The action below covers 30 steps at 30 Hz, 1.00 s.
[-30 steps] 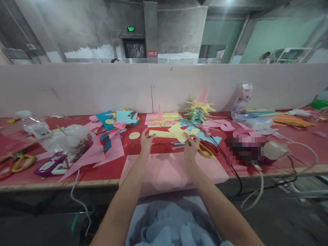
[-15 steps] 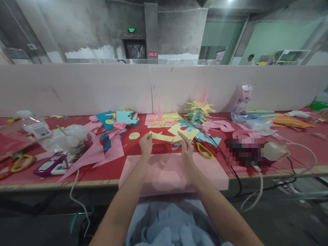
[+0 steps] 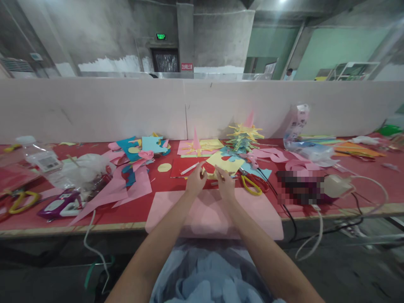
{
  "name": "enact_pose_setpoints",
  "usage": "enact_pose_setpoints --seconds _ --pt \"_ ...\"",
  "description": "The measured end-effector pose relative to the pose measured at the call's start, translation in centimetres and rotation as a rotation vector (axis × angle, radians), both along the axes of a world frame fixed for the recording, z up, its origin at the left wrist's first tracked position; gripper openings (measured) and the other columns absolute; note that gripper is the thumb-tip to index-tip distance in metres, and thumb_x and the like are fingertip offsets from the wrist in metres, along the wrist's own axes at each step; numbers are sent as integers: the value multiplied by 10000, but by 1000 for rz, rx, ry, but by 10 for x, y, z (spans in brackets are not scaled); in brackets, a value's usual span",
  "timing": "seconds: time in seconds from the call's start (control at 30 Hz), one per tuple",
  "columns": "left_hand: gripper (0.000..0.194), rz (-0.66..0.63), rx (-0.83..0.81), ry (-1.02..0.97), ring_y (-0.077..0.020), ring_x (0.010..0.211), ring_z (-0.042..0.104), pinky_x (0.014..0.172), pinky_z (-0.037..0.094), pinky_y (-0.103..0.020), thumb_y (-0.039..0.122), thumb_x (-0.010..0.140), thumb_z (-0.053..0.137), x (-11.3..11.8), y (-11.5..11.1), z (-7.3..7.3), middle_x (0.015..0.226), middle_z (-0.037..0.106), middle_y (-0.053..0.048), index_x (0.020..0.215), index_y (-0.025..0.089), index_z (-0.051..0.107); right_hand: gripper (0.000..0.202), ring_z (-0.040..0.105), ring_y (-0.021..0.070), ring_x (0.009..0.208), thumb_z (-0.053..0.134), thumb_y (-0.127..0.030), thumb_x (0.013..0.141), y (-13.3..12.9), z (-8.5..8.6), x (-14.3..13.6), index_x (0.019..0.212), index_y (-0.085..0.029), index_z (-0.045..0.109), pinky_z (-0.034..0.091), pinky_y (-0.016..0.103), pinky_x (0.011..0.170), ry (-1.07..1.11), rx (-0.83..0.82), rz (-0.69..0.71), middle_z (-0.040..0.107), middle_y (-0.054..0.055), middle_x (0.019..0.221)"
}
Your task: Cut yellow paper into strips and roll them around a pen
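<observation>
Over the red-covered table, my left hand [image 3: 196, 181] and my right hand [image 3: 225, 182] are close together with a small yellow paper strip [image 3: 209, 173] between them. Fingers of both hands are closed on its ends; the strip looks bent and is partly hidden. Just beyond lies a yellow sheet [image 3: 232, 164] with a curved piece cut away. A white pen [image 3: 190, 168] rests to the left on red paper [image 3: 177, 166]. Yellow-handled scissors [image 3: 251, 185] lie right of my right hand. Below my wrists is a pink padded slab [image 3: 214, 214] at the table edge.
A layered paper tree [image 3: 245, 138] and a pink paper cone [image 3: 196, 141] stand at the back. Pink and blue scraps [image 3: 135, 185], a yellow paper circle [image 3: 164, 167], a bottle [image 3: 39, 155] and a purple device [image 3: 61, 205] are leftward. A black cable [image 3: 274, 189] runs on the right.
My left hand has moved right and nearer, toward my right hand. The strip that was stretched out between them is now bunched or bent, and the white pen shows more fully.
</observation>
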<state>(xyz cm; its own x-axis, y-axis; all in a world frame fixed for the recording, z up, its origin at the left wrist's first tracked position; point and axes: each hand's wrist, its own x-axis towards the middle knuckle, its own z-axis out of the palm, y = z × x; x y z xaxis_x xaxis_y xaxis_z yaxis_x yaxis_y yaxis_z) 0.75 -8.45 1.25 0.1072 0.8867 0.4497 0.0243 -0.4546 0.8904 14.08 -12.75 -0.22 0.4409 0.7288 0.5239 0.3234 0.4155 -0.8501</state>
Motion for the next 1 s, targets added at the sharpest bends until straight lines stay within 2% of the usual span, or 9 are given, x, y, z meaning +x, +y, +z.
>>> enact_pose_setpoints --seconds 0.13,0.23,0.43,0.53,0.6,0.7,0.83,0.9,1.0 --pt "418 -99 30 106 -163 606 491 713 409 -250 149 722 652 5 -3 -1 623 507 41 1118 282 647 299 660 197 913 570 -376 822 -4 1 -5 1061 -257 704 511 343 859 -37 -39 192 704 40 1066" --pt "423 -116 36 114 -168 630 508 723 417 -265 153 737 638 4 -3 -1 672 558 29 1140 280 636 321 651 203 981 560 -344 837 -7 4 -8 1121 -251 678 479 353 923 -112 -17 285 700 44 1086" --pt "587 -270 51 6 -192 829 591 859 431 -306 70 669 645 5 -5 -3 928 657 -16 1219 268 585 387 627 203 1054 629 -369 781 0 1 -4 1140 -229 661 467 351 955 12 -38 280 678 58 1141" --pt "602 -339 72 -14 -189 868 596 891 432 -320 74 686 636 9 -4 -5 939 652 -33 1260 236 552 343 638 203 1005 613 -384 785 8 -4 3 1065 -198 682 496 357 912 58 -46 237 694 66 1082" --pt "576 -323 86 -14 -182 866 594 881 437 -318 95 717 625 11 -1 -7 912 646 -34 1272 220 535 317 639 211 980 607 -402 786 12 -6 6 1003 -187 694 527 359 857 82 -51 216 700 68 1048" --pt "447 -167 107 6 -165 827 589 839 445 -303 151 775 606 11 7 -8 878 635 -26 1214 220 562 353 649 230 911 629 -452 758 13 -5 7 975 -181 687 574 350 705 203 -87 204 702 70 997" --pt "206 34 166 65 -159 853 598 783 456 -277 218 810 602 8 16 -10 884 629 -28 1015 200 607 564 658 224 781 658 -505 723 7 1 5 1204 -219 593 576 329 545 338 -135 285 697 45 906" --pt "113 28 191 122 -158 857 600 772 460 -271 248 820 598 8 17 -11 891 636 -33 914 186 608 689 655 212 757 659 -508 726 4 4 4 1342 -253 483 574 319 533 338 -146 340 690 25 870" --pt "129 -37 187 215 -148 766 582 732 460 -265 306 834 594 8 16 -12 808 625 -16 820 178 605 755 644 186 745 653 -502 739 2 7 4 1412 -272 398 571 294 547 314 -148 380 670 0 817"
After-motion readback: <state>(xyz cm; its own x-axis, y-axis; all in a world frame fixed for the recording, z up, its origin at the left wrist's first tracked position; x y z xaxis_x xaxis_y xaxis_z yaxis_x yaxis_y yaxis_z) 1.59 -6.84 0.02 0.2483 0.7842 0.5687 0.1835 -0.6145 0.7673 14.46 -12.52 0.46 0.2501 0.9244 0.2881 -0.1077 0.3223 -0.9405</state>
